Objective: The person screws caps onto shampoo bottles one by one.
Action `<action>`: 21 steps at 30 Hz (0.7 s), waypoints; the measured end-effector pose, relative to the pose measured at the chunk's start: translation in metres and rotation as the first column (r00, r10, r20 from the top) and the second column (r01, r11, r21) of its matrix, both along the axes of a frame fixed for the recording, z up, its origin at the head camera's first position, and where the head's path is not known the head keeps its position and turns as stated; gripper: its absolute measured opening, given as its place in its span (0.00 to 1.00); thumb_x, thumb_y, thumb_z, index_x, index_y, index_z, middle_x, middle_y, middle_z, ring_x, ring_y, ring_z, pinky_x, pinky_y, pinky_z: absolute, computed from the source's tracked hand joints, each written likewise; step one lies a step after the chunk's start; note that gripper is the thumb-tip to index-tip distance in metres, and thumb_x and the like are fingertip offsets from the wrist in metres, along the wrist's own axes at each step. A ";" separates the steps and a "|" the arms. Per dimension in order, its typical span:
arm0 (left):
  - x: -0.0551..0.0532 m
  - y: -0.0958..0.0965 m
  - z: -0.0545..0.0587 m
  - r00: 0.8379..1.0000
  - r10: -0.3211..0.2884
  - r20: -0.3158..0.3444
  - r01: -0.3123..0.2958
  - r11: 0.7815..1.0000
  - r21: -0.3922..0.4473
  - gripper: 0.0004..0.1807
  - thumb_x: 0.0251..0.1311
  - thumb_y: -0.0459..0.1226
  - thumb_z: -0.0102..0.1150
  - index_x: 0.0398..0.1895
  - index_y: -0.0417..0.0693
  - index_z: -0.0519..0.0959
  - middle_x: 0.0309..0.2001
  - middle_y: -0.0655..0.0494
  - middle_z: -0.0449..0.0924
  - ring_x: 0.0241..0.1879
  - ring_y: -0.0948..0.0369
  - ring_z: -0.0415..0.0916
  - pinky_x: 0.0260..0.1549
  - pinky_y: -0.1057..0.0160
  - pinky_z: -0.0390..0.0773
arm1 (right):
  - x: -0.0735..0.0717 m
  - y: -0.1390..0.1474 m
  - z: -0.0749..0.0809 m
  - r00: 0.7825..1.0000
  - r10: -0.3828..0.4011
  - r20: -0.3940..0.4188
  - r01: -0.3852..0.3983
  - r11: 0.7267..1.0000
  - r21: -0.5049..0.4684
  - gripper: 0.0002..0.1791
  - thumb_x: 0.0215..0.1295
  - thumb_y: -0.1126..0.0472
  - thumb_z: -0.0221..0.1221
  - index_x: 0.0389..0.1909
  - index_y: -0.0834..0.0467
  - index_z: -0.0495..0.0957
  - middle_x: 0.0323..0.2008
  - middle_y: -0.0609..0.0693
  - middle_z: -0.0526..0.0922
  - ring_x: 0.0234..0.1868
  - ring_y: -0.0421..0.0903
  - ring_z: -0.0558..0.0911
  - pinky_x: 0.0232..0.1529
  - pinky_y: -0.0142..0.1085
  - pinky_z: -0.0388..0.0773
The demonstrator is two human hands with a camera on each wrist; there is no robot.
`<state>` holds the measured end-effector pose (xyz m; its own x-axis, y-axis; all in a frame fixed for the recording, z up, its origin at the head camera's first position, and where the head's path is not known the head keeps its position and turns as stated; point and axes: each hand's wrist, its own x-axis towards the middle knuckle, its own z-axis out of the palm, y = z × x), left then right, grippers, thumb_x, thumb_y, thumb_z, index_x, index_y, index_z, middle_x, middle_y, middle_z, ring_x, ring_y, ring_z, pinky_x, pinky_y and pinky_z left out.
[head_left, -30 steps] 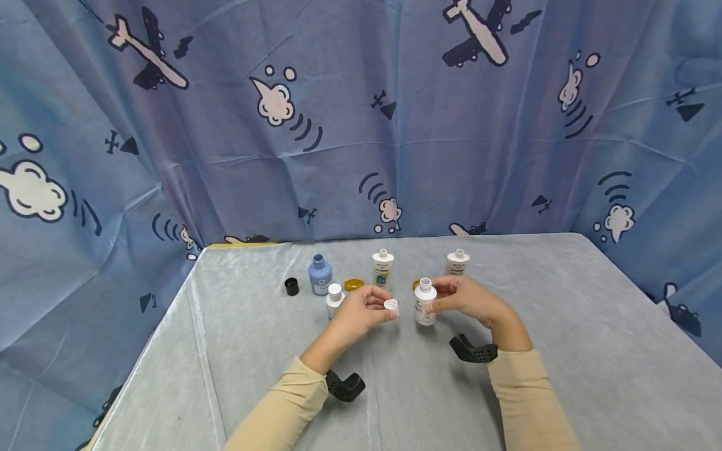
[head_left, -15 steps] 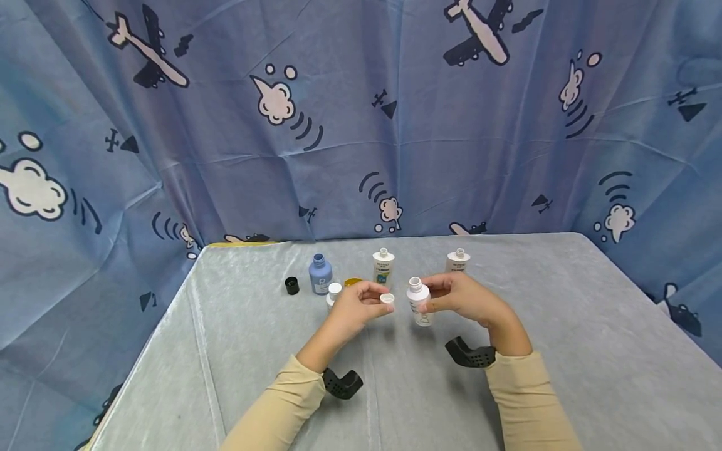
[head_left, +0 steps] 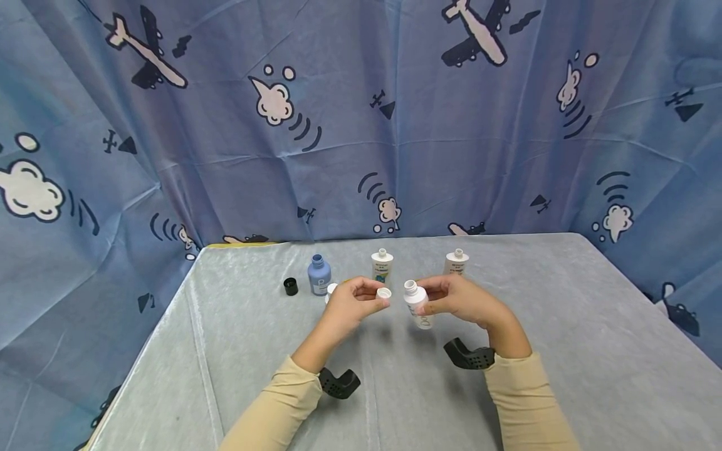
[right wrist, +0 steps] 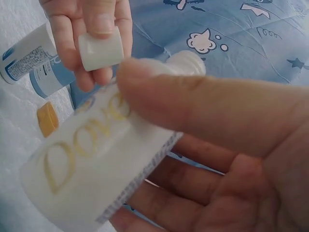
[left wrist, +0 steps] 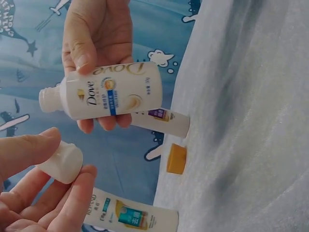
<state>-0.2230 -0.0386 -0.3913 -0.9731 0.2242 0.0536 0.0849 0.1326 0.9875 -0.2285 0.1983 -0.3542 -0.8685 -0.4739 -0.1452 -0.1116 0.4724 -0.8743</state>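
Note:
My right hand (head_left: 459,297) grips a small white Dove bottle (left wrist: 116,92), thumb on one side and fingers on the other. Its neck is bare and its mouth leans left in the head view. My left hand (head_left: 350,307) pinches a white bottle cap (right wrist: 101,49) between thumb and fingers. In the head view the cap's open side faces up, and a narrow gap separates it from the bottle's mouth. Gold lettering shows on the bottle (right wrist: 91,145) in the right wrist view, where my thumb covers part of it.
A blue uncapped bottle (head_left: 319,275) and a black cap (head_left: 290,287) stand at the back left. Two white uncapped bottles, one central (head_left: 381,263) and one right (head_left: 456,260), stand behind my hands. My left hand partly hides a white-capped bottle (head_left: 331,290). A yellow cap (left wrist: 176,158) lies on the table.
The Dove bottle has moved slightly left and gone from upright to tilted, mouth leaning left. My left hand has shifted a little left and up in the head view, still holding the cap.

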 end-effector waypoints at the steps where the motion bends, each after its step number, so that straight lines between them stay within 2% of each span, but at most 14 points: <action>1: 0.000 0.000 0.000 1.000 0.003 -0.003 -0.003 1.000 0.003 0.16 0.56 0.31 0.70 0.47 0.35 0.82 0.47 0.41 0.86 0.45 0.58 0.84 0.46 0.64 0.84 | 0.000 0.000 0.000 1.000 0.006 -0.001 -0.006 1.000 0.001 0.33 0.63 0.60 0.67 0.65 0.71 0.70 0.56 0.64 0.82 0.57 0.53 0.82 0.58 0.48 0.80; 8: -0.001 0.000 0.000 1.000 -0.009 -0.014 0.011 0.996 0.091 0.21 0.60 0.31 0.66 0.56 0.32 0.79 0.51 0.37 0.83 0.48 0.54 0.85 0.49 0.62 0.84 | 0.003 -0.002 0.002 0.999 0.029 -0.038 -0.028 0.999 0.027 0.33 0.65 0.60 0.64 0.66 0.72 0.68 0.57 0.65 0.81 0.58 0.54 0.80 0.58 0.48 0.79; 11: 0.000 0.000 0.000 0.999 -0.006 -0.033 0.009 0.996 0.089 0.21 0.61 0.31 0.66 0.56 0.32 0.79 0.51 0.36 0.83 0.49 0.54 0.85 0.49 0.62 0.84 | 0.004 -0.005 0.003 0.998 0.049 -0.047 -0.048 0.998 0.032 0.32 0.67 0.61 0.63 0.67 0.72 0.67 0.58 0.66 0.80 0.57 0.54 0.80 0.56 0.46 0.80; 15: 0.000 0.001 0.001 0.999 0.023 -0.041 -0.020 0.997 0.077 0.19 0.59 0.31 0.67 0.53 0.31 0.79 0.50 0.37 0.84 0.49 0.53 0.84 0.48 0.64 0.84 | 0.005 -0.009 0.003 0.998 0.035 -0.049 -0.034 0.999 0.019 0.32 0.66 0.60 0.64 0.66 0.71 0.68 0.57 0.65 0.81 0.57 0.54 0.80 0.55 0.46 0.80; 21: 0.000 0.001 0.003 0.998 0.054 -0.027 -0.050 0.989 0.140 0.16 0.57 0.30 0.69 0.47 0.31 0.79 0.48 0.38 0.85 0.44 0.61 0.85 0.46 0.64 0.84 | 0.005 -0.012 0.004 0.998 -0.010 -0.065 0.011 1.000 0.010 0.32 0.62 0.59 0.68 0.63 0.70 0.72 0.52 0.62 0.83 0.53 0.52 0.81 0.52 0.43 0.81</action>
<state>-0.2230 -0.0374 -0.3885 -0.9806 0.1614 0.1109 0.1123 -0.0005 0.9937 -0.2235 0.1864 -0.3505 -0.8814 -0.4633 -0.0926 -0.1633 0.4827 -0.8604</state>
